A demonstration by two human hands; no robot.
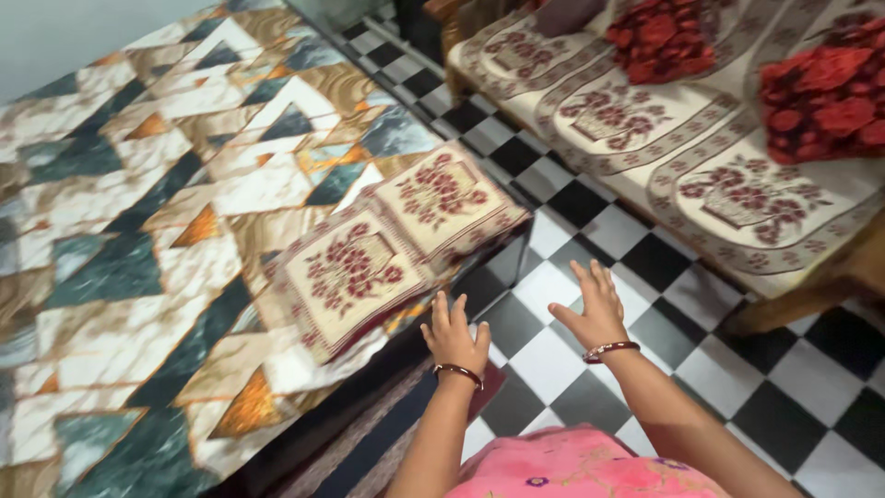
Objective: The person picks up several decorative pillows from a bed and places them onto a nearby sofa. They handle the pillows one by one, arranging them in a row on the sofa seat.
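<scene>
Both hands are held open with fingers spread, nothing gripped. The left hand [454, 337] is raised just beside the near edge of a folded cream cloth [392, 242] with dark red flower squares, which lies on a bed cover [138, 231] patterned in green, white and gold triangles. The right hand [592, 309] hovers over the black-and-white checked floor [590, 221]. Beyond it, a sofa [701, 148] is covered in matching cloth, with red cushions [662, 37] on top

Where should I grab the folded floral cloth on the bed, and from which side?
Probably by the near edge of the folded floral cloth, where it overhangs the bed edge. Come from the floor side, where the left hand and right hand are, both open. The stacked layers there could be pinched together.
</scene>
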